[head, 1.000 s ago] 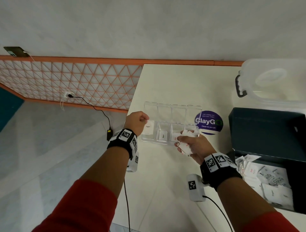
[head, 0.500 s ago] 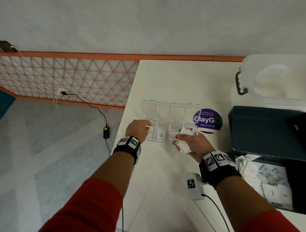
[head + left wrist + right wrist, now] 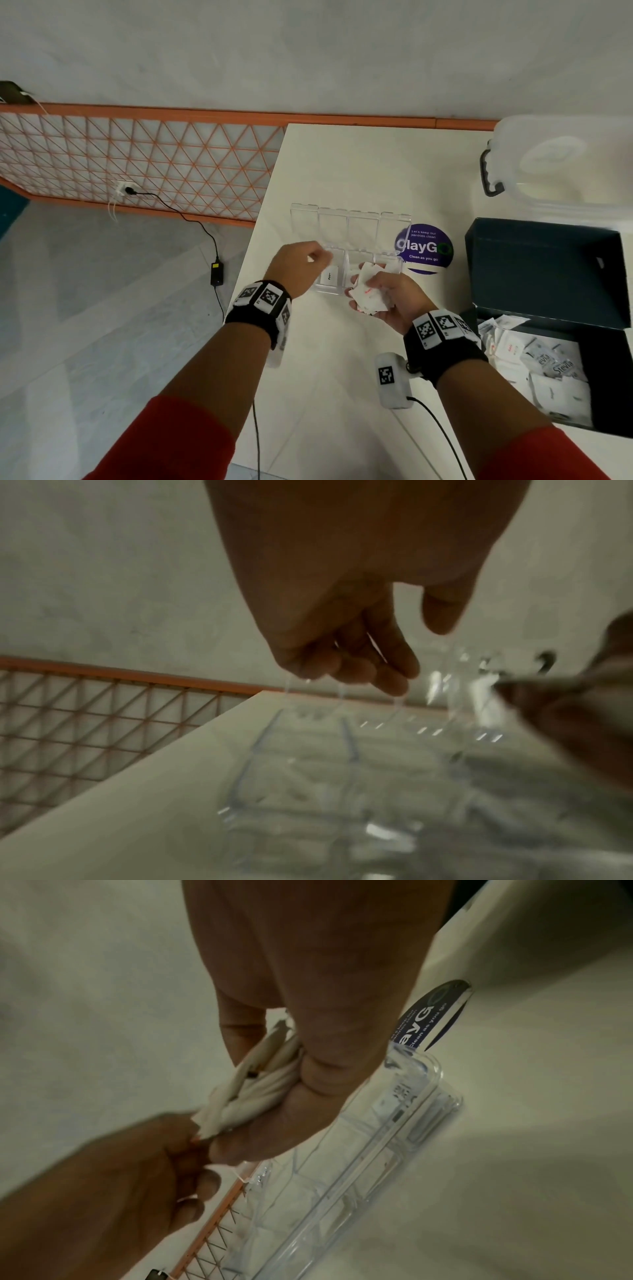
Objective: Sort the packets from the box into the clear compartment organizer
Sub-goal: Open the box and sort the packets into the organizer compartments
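Note:
On the white table lies the clear compartment organizer [image 3: 349, 226], lid open; it also shows in the left wrist view [image 3: 308, 750] and the right wrist view [image 3: 377, 1150]. A white packet [image 3: 329, 275] lies in one near compartment. My right hand [image 3: 375, 286] grips a bundle of white packets [image 3: 368, 296] just in front of the organizer, thumb over the bundle [image 3: 253, 1093]. My left hand [image 3: 320, 257] hovers over the organizer's left end, fingers loosely curled and holding nothing [image 3: 418, 653]. Its fingertips [image 3: 192, 1137] sit at the bundle's end. The dark box [image 3: 541, 267] at right holds several packets [image 3: 534, 359].
A clear lidded tub [image 3: 565, 164] stands at the far right. A purple round sticker [image 3: 424, 248] lies beside the organizer. The table's left edge [image 3: 253, 274] runs close to my left hand, with floor and an orange lattice panel [image 3: 154, 164] beyond. Cables hang from both wrists.
My left hand held a white packet over the organizer's left end, lowered it there, and now holds nothing, nearer the right hand's bundle. The right hand has barely moved.

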Available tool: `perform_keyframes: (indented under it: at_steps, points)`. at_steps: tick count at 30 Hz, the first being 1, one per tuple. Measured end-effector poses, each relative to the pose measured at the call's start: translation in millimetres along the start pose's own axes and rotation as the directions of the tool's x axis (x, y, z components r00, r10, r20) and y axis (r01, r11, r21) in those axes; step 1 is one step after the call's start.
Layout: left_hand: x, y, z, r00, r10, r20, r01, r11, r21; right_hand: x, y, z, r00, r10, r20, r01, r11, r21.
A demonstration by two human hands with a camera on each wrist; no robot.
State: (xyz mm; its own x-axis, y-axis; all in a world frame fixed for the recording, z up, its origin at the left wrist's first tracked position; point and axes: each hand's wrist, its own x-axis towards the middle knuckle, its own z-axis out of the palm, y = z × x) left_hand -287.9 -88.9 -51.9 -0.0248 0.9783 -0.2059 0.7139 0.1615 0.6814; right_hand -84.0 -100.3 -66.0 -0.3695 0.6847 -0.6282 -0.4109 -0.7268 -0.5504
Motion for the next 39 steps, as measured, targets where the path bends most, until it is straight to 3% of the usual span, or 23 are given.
perform_keyframes:
  at_steps: [2,5,16,21,28,34,39]
  points:
    - [-6.9,20.0,5.1,0.991,0.045,0.124,-0.031,0.993,-0.112,-2.6,0.4,1.3,0.999,-0.047,-0.015,0.046,0.998,-0.048]
    - [-18.7,35.5,20.8,0.966,0.067,0.25,-0.048,0.996,-0.08,-6.9,1.4,3.6,0.996,-0.085,-0.019,0.082,0.989,-0.124]
    - [-26.2,35.1,25.5,0.992,-0.058,0.115,0.096,0.93,-0.354,-21.8,3.2,-10.2,0.993,-0.113,0.038,0.113,0.994,0.001]
    - [-24.1,39.9,22.9,0.994,-0.103,-0.018,0.086,0.899,-0.43,-22.9,-2.5,-15.2,0.99,-0.144,0.011,0.143,0.989,0.032]
    - [-10.7,40.6,20.9,0.99,-0.115,-0.086,0.076,0.929,-0.363,-20.6,-11.5,-32.6,0.982,-0.173,-0.082,0.18,0.979,0.092]
    - [3.4,40.3,31.9,0.997,-0.021,-0.074,0.011,0.992,-0.125,-21.0,-17.6,-40.5,0.98,-0.177,-0.096,0.184,0.98,0.073]
    - [9.9,33.3,50.6,0.998,-0.049,-0.033,0.05,0.998,0.044,-15.3,-22.7,-47.4,0.981,-0.157,-0.114,0.165,0.984,0.066]
